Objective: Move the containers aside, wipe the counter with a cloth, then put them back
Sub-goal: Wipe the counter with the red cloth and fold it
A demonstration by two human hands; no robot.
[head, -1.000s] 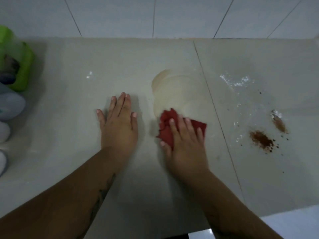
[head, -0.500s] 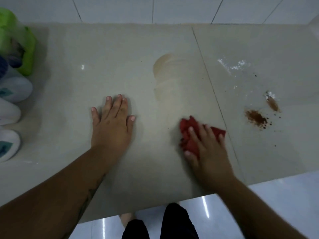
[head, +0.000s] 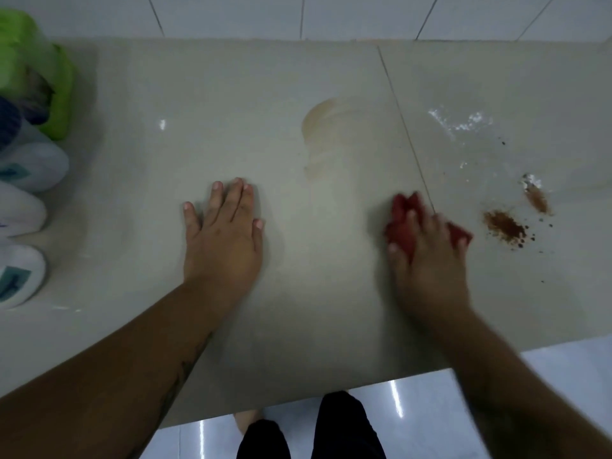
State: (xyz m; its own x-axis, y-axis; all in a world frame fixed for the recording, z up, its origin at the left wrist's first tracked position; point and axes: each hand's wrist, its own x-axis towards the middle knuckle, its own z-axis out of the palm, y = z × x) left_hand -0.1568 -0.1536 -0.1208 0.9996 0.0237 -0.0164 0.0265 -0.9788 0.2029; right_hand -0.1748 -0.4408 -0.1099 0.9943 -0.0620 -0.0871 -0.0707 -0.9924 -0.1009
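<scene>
My right hand presses a crumpled red cloth flat on the beige tiled counter, just right of the tile seam. My left hand rests palm down with fingers spread on the counter's middle and holds nothing. Several containers stand along the far left edge: a green one at the back and white ones with teal labels in front of it. Brown powder lies spilled just right of the cloth. A pale smeared patch shows behind the hands.
White specks and a wet sheen lie at the back right, with a second brown streak near them. A white tiled wall backs the counter. The front edge runs above a glossy floor, my legs and a bare foot.
My right hand has slid the red cloth to the right, from the smeared patch across the tile seam toward the brown powder. The left hand has stayed flat in place.
</scene>
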